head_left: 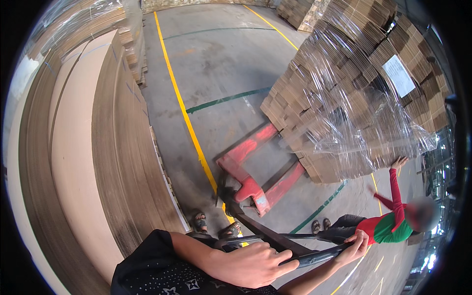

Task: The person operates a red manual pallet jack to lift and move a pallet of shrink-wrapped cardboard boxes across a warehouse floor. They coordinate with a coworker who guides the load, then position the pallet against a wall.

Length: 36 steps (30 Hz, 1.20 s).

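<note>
My left hand (258, 265) is closed around the black bar handle (319, 257) of a pallet jack. Farther right along that bar, the fingers of my right hand (358, 246) wrap its end. A dark shaft (260, 226) runs from the handle down to the jack's worn red body (250, 189). Its two red forks (248, 142) reach toward a tall load of flattened cardboard boxes (339, 93) in clear plastic wrap. The fork ends are hidden at the load's base. In this view the load looks tilted.
At right, a co-worker (388, 221) in red and green has a hand against the wrapped load. Tall stacks of cardboard sheets (118, 132) stand close on my left. Yellow floor lines (179, 93) and a green line (226, 101) cross the grey floor. More cardboard (300, 12) stands far back.
</note>
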Each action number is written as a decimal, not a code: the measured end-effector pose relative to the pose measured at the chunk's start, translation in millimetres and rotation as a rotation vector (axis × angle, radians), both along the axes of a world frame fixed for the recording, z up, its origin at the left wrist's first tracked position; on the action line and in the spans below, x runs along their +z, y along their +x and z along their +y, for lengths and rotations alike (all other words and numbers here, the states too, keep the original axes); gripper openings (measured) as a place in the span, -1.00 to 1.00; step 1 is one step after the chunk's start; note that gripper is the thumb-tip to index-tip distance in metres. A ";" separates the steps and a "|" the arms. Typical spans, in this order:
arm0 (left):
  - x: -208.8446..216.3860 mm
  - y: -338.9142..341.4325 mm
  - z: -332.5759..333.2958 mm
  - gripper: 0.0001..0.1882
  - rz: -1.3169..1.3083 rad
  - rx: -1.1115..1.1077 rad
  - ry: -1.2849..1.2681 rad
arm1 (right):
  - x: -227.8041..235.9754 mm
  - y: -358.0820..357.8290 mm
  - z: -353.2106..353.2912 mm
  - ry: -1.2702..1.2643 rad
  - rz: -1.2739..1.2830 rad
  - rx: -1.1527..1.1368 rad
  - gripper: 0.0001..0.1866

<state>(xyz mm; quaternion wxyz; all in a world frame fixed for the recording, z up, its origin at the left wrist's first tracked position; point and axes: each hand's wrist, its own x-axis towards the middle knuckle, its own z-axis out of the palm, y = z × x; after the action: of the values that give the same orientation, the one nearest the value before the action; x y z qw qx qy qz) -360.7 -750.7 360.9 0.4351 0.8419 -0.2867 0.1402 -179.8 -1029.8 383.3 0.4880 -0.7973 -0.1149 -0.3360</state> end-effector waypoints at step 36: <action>-81.6 -29.7 -2.6 -0.36 -0.350 1.257 -0.585 | -108.3 24.4 -45.5 0.097 -0.072 0.653 -0.63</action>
<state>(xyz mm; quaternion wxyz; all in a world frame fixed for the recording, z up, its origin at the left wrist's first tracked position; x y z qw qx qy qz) -390.4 -753.3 279.3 0.4276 0.6617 0.2368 0.5686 -155.4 -1075.3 275.0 0.6029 -0.6818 -0.3656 -0.1949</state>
